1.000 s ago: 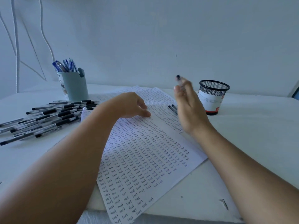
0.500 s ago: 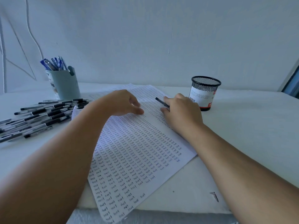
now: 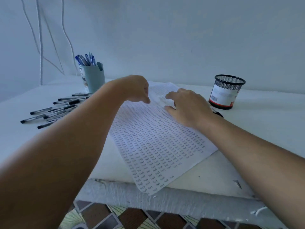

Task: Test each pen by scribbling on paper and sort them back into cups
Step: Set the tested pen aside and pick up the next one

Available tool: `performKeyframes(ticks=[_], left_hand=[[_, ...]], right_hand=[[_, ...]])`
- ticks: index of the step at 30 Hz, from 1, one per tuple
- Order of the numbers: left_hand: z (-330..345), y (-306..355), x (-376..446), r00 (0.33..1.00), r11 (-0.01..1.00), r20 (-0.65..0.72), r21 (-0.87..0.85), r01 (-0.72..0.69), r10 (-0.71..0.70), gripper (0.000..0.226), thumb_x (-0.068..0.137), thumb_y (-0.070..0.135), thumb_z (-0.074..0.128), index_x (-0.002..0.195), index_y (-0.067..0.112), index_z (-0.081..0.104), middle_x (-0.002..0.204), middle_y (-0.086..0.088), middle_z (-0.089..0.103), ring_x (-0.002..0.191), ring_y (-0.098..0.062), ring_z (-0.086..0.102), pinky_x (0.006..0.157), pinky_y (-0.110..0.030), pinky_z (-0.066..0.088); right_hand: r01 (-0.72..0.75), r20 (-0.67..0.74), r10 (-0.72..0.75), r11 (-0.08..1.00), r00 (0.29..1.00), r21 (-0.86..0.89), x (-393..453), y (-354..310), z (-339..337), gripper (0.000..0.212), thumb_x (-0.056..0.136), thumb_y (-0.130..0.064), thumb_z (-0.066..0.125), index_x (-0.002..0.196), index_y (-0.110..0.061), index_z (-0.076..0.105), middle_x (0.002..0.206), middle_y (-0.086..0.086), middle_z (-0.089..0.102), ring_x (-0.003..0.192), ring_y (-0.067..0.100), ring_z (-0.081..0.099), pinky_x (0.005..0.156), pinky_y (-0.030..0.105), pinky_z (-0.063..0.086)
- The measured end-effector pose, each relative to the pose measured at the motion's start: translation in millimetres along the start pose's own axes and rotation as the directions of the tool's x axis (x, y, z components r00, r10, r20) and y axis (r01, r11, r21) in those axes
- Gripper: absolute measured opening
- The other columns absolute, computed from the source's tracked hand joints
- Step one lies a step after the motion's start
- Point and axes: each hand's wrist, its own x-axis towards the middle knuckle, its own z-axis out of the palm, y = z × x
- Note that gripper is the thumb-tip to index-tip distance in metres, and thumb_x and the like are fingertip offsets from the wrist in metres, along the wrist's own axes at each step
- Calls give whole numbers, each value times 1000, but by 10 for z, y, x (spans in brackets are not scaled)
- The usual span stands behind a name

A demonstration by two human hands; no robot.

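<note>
Pressed down on the paper point(image 3: 156, 142) with the right hand point(image 3: 188, 106), palm low and fingers straight and apart, clamped on nothing; judged as a way of keeping the sheet, already crowded with rows of small test marks, from sliding on the table point(image 3: 264, 123). Hovered the left hand point(image 3: 135, 90) over the sheet's far end with fingers curled downward; could not tell whether anything was pinched between them or whether the tips touched the sheet. Found no pen in either hand. Spotted one black pen point(image 3: 217, 112) lying on the table just beside the right wrist, behind the palm and away from the fingertips, between that hand and the black mesh cup point(image 3: 227, 91); likely set near that cup because meant for it. Noted the pile of black pens point(image 3: 57, 109) spread loose on the left of the table, well apart from both hands and seemingly awaiting their test, and the blue pens point(image 3: 85, 59) standing upright in the grey-blue cup point(image 3: 94, 78) behind the pile, seemingly sorted there by colour.
</note>
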Motion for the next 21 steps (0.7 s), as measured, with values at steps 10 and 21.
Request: performKeyframes(ticks=[10,21], left_hand=[[-472,-722,-656,927,939,265,289,187,-266,28,90,35,69,90,7,70,74,-2,66,66,-19,57,68,-29,49],[-332,-675,-819,833,927,415,247,283,-365,20,93,26,70,81,10,67,63,2,61,50,-11,50,49,-19,40]], right_hand=[[40,97,-91,901,991,433,279,-920,-50,38,100,-52,59,133,-35,61,107,-9,66,97,15,63,92,41,54],[102,104,-182,847,978,522,136,-1266,194,61,93,-56,68,146,-34,46,95,-11,55,93,16,58,84,38,51]])
